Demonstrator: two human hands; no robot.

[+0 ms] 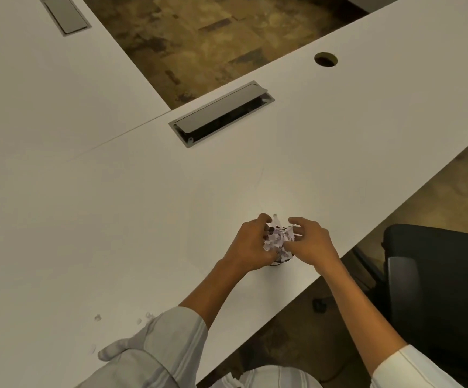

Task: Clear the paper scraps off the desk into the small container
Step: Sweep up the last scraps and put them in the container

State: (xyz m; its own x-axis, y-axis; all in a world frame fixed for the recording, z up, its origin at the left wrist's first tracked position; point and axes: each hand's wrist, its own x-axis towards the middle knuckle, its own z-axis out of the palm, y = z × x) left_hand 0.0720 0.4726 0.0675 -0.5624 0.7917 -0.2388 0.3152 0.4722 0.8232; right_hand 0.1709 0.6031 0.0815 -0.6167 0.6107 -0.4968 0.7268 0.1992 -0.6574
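A bunch of crumpled white paper scraps [279, 238] sits heaped over the small dark container [280, 261], whose lower rim just shows near the desk's front edge. My left hand [251, 245] cups the heap from the left, fingers curled onto the paper. My right hand [312, 242] presses on it from the right, thumb and fingers touching the scraps. Most of the container is hidden by both hands. A few tiny scraps [98, 317] lie on the white desk [115, 219] at the lower left, near my left sleeve.
A grey cable hatch [221, 113] with its flap raised sits in the desk beyond my hands. A round cable hole [325, 59] is at the far right. A black office chair [440, 281] stands beside the desk edge on the right. Another hatch [66, 14] lies top left.
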